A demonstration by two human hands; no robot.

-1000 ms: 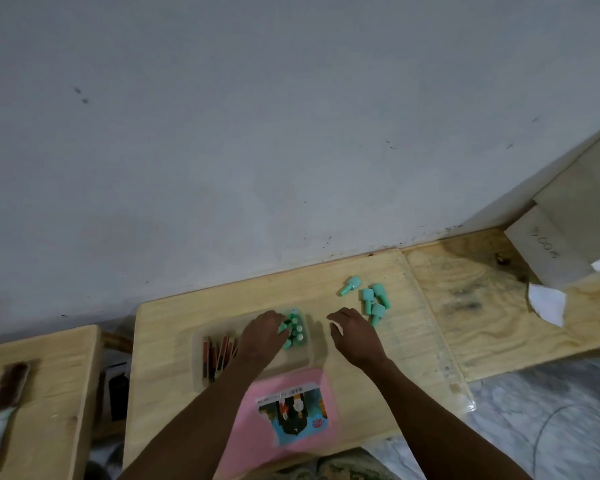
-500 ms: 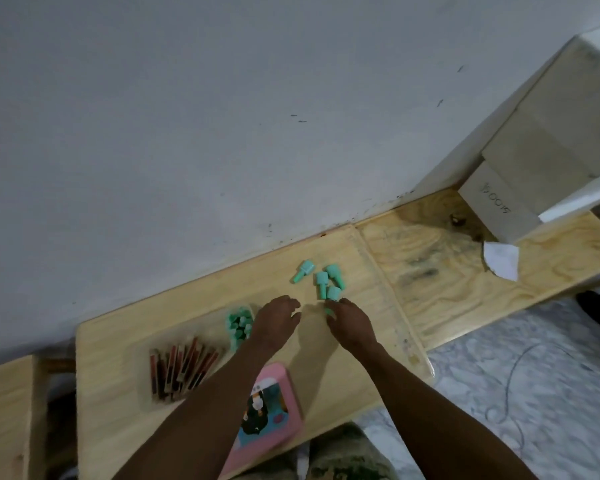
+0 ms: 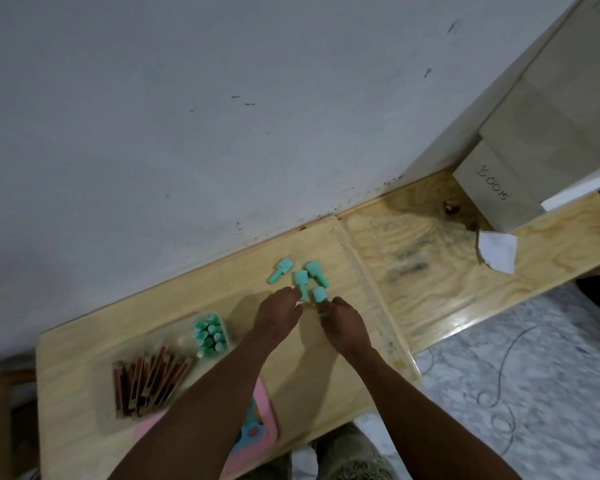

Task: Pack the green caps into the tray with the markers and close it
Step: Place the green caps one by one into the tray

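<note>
Pale wooden tabletop (image 3: 84, 358) carries a pink lid (image 3: 260, 424) at its near edge, then the clear tray (image 3: 108, 403) of markers (image 3: 146, 379); beyond, left hand (image 3: 279, 311) and right hand (image 3: 343, 322), fingers curled, touch loose green caps (image 3: 307, 278) on open wood near the wall (image 3: 222, 116); grip unclear

Setting: plain domestic room — scuffed grey plastered wall (image 3: 222, 116), marbled stone floor (image 3: 534, 393). Furnishing: low, pale varnished plywood table (image 3: 413, 271) — set against the wall.
</note>
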